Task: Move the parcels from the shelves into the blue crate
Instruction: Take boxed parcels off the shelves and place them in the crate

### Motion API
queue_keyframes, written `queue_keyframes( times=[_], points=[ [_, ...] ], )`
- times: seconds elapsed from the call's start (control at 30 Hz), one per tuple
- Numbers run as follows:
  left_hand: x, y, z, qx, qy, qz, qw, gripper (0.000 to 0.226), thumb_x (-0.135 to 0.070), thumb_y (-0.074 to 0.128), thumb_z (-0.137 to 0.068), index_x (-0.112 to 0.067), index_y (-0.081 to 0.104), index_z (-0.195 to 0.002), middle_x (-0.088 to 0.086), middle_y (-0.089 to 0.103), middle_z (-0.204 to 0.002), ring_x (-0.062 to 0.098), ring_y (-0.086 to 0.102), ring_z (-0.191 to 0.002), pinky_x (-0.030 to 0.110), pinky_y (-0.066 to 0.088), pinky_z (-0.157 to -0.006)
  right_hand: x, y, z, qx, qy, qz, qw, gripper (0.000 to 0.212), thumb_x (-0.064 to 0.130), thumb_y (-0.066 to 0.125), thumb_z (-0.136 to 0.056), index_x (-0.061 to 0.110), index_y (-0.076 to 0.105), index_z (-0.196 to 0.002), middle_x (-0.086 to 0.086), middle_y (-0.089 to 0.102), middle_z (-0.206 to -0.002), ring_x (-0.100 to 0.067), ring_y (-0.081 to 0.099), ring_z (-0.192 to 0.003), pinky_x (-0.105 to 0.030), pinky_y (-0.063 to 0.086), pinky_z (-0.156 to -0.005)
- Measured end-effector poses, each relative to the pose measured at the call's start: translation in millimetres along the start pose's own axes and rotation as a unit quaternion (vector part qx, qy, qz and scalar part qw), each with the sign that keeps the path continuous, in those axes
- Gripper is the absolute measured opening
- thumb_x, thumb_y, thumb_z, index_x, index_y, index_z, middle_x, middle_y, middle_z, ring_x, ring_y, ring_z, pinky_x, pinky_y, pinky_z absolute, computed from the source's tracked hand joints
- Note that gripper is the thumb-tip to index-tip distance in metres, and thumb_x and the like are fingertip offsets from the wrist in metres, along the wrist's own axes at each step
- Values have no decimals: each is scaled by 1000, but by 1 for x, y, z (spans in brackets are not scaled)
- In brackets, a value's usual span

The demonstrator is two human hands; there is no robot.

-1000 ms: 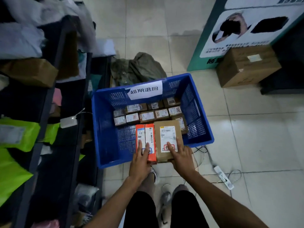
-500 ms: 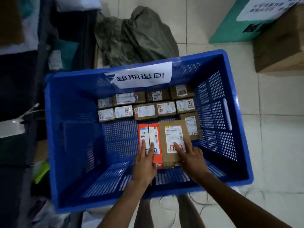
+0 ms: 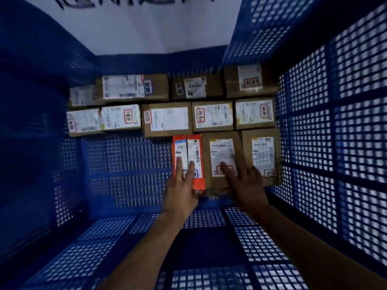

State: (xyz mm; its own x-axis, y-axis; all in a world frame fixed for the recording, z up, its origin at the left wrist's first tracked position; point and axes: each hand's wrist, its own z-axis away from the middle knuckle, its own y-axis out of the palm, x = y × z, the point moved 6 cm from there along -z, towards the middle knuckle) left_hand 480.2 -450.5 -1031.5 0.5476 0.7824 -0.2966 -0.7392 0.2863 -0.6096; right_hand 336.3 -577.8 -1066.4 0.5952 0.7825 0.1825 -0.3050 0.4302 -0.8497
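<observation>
The blue crate (image 3: 335, 126) fills the whole view, and both my arms reach down into it. An orange box (image 3: 188, 149) with white labels lies on the crate floor. My left hand (image 3: 182, 189) rests on it with straight fingers. Beside it on the right lies a brown cardboard parcel (image 3: 222, 155) with a white label. My right hand (image 3: 245, 185) lies flat on that parcel, fingers spread. Both parcels sit tight against the row of parcels behind them.
Several brown labelled parcels (image 3: 167, 120) stand in two rows along the far wall, and one more parcel (image 3: 261, 155) lies at the right wall. A white paper sign (image 3: 142, 26) hangs on the far wall. Bare mesh floor (image 3: 125, 170) shows at left and front.
My head has dropped much closer into the crate. Both hands have lowered the orange box and the brown parcel to the floor and pushed them against the back rows.
</observation>
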Motion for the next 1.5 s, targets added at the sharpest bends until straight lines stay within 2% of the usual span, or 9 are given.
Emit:
queue_keyframes(
  times=[0.2,0.33,0.43,0.53,0.7,0.8,0.97,1.1,1.5],
  points=[
    [5,55,-25,-17,2,-20,1000,112,5,61,-85,-29,-23,-150,2,-50,-145,47,7,-143,47,51,-95,-7,57,-4,-78,3,53,996,97,17,71,-76,20,16,-156,-28,2,-159,-51,-7,-144,-65,2,-115],
    [15,74,-49,43,5,-79,996,112,-9,66,-87,-20,-27,-149,14,-50,-142,51,-20,-140,59,22,-115,1,81,-8,-56,-2,60,997,80,25,45,-85,9,10,-155,-30,1,-159,-46,-2,-147,-67,13,-113],
    [21,84,-70,120,-24,-99,988,118,-21,69,-86,-18,-33,-146,19,-53,-139,52,-36,-132,60,6,-116,-3,87,-12,-35,9,55,998,74,40,27,-91,13,4,-156,-26,-7,-160,-42,-7,-148,-65,7,-115],
    [20,87,-74,135,-39,-111,984,120,-35,69,-86,-20,-35,-144,19,-52,-140,50,-35,-134,62,-1,-114,-6,88,-14,-26,6,60,998,75,49,28,-94,15,3,-156,-24,-9,-160,-41,-8,-148,-66,5,-115],
    [15,56,-38,77,-5,-121,990,111,-14,67,-84,-27,-20,-151,15,-36,-153,42,-32,-139,67,2,-113,0,57,-1,22,23,45,998,85,56,37,-89,20,1,-156,-22,-13,-161,-42,-14,-147,-66,-7,-114],
    [5,20,-4,56,4,-124,991,102,-22,62,-90,-28,-18,-152,12,-33,-155,39,-30,-141,62,1,-114,14,12,18,35,29,27,999,82,52,32,-86,17,6,-155,-24,-10,-160,-47,-5,-147,-69,2,-113],
    [-23,-65,76,24,20,-114,993,92,-26,55,-95,-28,-16,-152,11,-24,-159,36,-25,-144,58,-1,-116,50,-84,66,110,50,24,992,76,49,24,-94,21,-13,-154,-21,-25,-157,-42,-26,-143,-67,-10,-112],
    [-53,-139,153,6,32,-98,995,94,-26,57,-94,-29,-16,-153,8,-21,-160,33,-24,-145,56,-1,-117,96,-185,115,89,47,17,995,77,51,33,-94,20,-2,-156,-21,-16,-159,-41,-18,-146,-68,-6,-112],
    [-112,-310,408,-74,27,-97,992,95,-36,59,-91,-26,-11,-154,9,-16,-162,33,-17,-147,57,-4,-118,207,-451,256,16,8,38,999,74,52,27,-97,24,-11,-154,-17,-25,-158,-41,-21,-145,-65,-8,-114]
  ],
)
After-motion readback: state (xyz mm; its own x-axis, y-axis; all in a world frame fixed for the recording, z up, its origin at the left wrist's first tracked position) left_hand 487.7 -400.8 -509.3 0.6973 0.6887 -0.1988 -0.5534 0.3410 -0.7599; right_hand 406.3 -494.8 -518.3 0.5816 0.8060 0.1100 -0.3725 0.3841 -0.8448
